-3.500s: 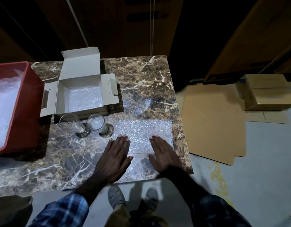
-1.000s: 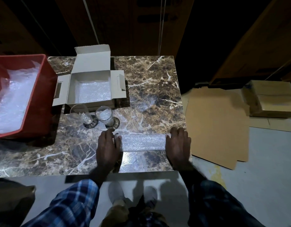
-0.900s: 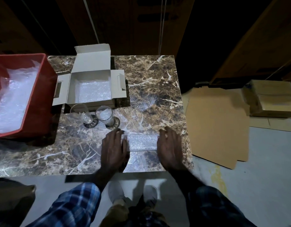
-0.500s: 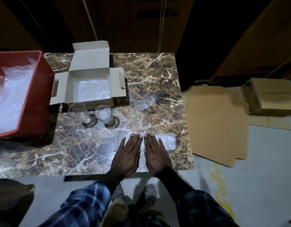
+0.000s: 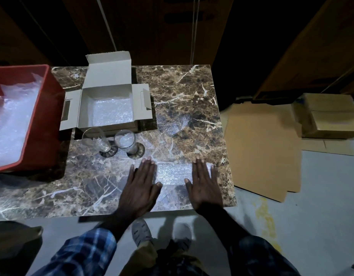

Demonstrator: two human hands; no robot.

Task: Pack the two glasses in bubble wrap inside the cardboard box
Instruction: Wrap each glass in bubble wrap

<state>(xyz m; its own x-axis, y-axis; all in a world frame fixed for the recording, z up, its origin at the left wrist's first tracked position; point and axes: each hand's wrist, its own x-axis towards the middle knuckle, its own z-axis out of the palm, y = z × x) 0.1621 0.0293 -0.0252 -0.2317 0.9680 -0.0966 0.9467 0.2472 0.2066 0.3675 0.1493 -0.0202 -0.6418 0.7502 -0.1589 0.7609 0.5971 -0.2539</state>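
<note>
Item 1: folded bubble wrap strip (image 5: 173,174). Lies flat near the front edge of the marble desk (image 5: 192,100). Judged light, soft and springy; likely to unfold if released, so best pressed or pinched along its folded edge.

Item 2: left hand (image 5: 139,188). Fingers straight, palm down, pressing the left end of the strip. Grip flat and spread, holding nothing.

Item 3: right hand (image 5: 205,186). Fingers straight, palm down, pressing the right end of the strip. Grip likewise flat, clasping nothing.

Item 4: 2 glasses, footed, upright, side by side on the desk between the strip and the box. Left glass (image 5: 98,141) looks empty. Right glass (image 5: 126,142) shows something pale inside, possibly wrap; cannot tell. Neither is wrapped on the outside. Judged fragile, smooth, slippery and top-heavy on narrow stems; take hold around the bowl, not the rim or foot.

Item 5: cardboard box (image 5: 82,108). Open, flaps spread, lid raised at the back, just behind the glasses. A sheet of bubble wrap lining (image 5: 112,112) covers its floor. Judged light and stiff; may slide if pushed.

Item 6: red bin (image 5: 48,116). At the left end of the desk, holding loose plastic wrap.

Item 7: flattened cardboard sheets (image 5: 261,148). On the floor to the right of the desk.

Status, by judgement: padding being prepared; glasses not yet packed.
</note>
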